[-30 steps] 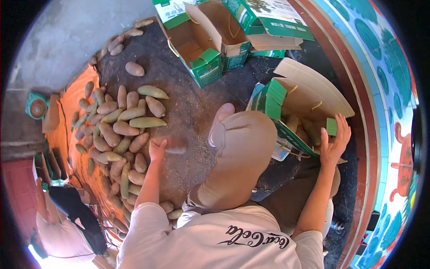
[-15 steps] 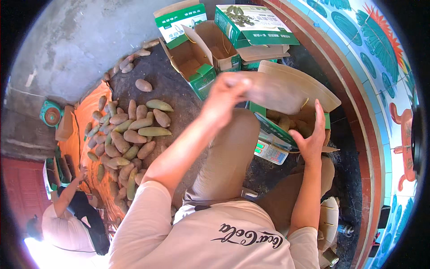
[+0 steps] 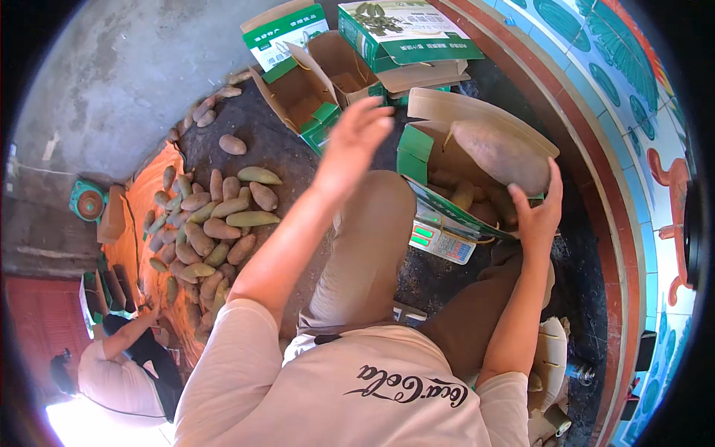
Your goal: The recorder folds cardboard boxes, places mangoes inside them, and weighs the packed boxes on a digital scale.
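Note:
Over the open green-and-white carton (image 3: 414, 153) in front of me, a large, long radish (image 3: 497, 153), dull brown with soil, is held at its lower right end by my right hand (image 3: 540, 212). Thumb and fingers close round that end. Several radishes (image 3: 463, 195) lie inside the carton, partly hidden by its wall. My left hand (image 3: 354, 145) is raised to the left of the carton, holding nothing, its fingers slightly blurred but apart. The carton rests on or against a weighing scale (image 3: 439, 242) with lit displays and a keypad.
To my left spreads a heap of green and brown radishes (image 3: 201, 235) by an orange sheet (image 3: 123, 253). Open cartons (image 3: 294, 93) and a closed carton (image 3: 410, 37) stand ahead. At far left another person (image 3: 123, 372) reaches toward the heap. A tiled wall (image 3: 633, 112) curves along the right.
The radish has gone from my left hand to my right, moving rightward over the carton. My left hand has let go and drawn back left. The view has shifted a little.

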Demonstrator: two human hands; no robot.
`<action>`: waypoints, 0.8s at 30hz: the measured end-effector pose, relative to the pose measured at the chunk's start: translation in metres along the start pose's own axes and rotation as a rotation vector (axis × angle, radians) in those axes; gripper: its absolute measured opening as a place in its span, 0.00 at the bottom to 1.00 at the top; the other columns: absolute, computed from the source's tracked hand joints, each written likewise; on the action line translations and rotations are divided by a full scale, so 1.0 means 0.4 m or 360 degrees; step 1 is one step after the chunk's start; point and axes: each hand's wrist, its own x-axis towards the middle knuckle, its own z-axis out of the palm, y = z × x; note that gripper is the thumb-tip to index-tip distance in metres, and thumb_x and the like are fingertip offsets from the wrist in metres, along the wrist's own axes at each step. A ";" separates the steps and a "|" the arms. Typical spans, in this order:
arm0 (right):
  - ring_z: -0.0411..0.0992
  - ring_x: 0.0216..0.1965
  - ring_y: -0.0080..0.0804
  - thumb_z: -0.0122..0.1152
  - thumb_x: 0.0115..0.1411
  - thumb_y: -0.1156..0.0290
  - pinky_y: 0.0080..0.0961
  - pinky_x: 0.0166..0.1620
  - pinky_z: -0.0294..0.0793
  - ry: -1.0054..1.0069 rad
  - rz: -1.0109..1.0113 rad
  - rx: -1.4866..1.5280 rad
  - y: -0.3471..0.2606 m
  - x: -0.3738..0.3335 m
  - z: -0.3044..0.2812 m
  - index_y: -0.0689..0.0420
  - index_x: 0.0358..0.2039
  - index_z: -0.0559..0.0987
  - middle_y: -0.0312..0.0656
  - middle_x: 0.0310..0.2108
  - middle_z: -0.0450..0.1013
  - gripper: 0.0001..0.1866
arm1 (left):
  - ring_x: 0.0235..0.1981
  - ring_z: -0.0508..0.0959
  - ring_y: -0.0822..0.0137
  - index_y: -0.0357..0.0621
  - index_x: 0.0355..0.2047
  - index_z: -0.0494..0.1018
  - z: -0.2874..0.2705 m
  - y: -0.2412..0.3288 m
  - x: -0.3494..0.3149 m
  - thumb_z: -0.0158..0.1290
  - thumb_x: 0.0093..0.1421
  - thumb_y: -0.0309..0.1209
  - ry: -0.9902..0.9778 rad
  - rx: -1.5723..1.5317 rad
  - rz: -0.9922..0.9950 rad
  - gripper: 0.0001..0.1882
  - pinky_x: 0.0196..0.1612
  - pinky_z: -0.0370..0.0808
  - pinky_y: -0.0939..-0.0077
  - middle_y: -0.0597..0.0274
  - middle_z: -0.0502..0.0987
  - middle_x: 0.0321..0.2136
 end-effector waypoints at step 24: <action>0.70 0.41 0.39 0.54 0.58 0.72 0.30 0.47 0.67 -0.0228 -0.0168 -0.0270 0.032 -0.042 0.055 0.62 0.37 0.74 0.46 0.37 0.72 0.08 | 0.50 0.72 0.54 0.38 0.46 0.71 -0.598 -0.783 -0.504 0.54 0.51 0.45 0.0652 0.1301 -0.1813 0.28 0.52 0.67 0.64 0.49 0.73 0.46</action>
